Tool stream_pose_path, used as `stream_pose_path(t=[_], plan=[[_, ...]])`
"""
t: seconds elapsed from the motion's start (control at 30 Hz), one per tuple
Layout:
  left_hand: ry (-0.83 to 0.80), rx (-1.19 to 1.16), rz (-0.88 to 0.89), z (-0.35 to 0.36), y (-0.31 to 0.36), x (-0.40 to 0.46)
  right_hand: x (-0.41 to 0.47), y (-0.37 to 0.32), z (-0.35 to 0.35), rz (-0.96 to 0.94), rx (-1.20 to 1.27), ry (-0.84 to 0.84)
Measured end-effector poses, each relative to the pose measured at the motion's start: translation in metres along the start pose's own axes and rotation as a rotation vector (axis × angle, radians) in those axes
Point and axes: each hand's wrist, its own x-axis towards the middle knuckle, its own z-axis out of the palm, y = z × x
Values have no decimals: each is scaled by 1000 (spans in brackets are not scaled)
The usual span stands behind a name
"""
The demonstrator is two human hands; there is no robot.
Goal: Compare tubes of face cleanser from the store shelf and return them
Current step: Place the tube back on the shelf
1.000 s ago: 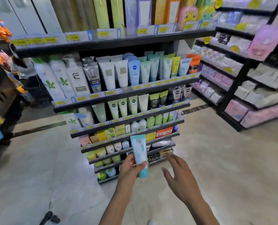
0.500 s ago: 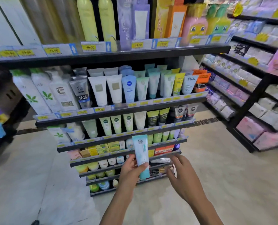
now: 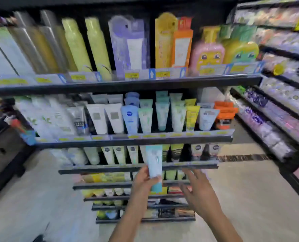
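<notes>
With the left hand (image 3: 143, 180) gripping the pale blue tube (image 3: 154, 163), the open-fingered right hand (image 3: 197, 191) should pick a neighbouring tube cleanly.

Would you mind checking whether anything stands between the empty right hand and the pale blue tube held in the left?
Nothing visible does: the right hand hovers open beside the pale blue tube, which the left hand grips, with only open air between.

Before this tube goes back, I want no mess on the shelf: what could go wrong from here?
1. The left hand grips the light blue tube only near its lower end, cap down, so it might tip or slip.
2. The tubes on the shelf row stand packed close together; pushing one in could topple its neighbours.
3. The right hand is open and holds nothing, so it gives no support yet.
</notes>
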Motion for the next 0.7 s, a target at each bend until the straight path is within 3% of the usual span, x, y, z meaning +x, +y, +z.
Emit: stream_pose_path(t=[0.33,0.53,0.7], plan=[[148,-67,209,66,48,45,98,28,-48,-113,-35,-28],[141,-10,324,83,73,72,139,36,-53,-171,-121,197],[199,33,371,91,85,96,153,43,-50,-175,-224,233]])
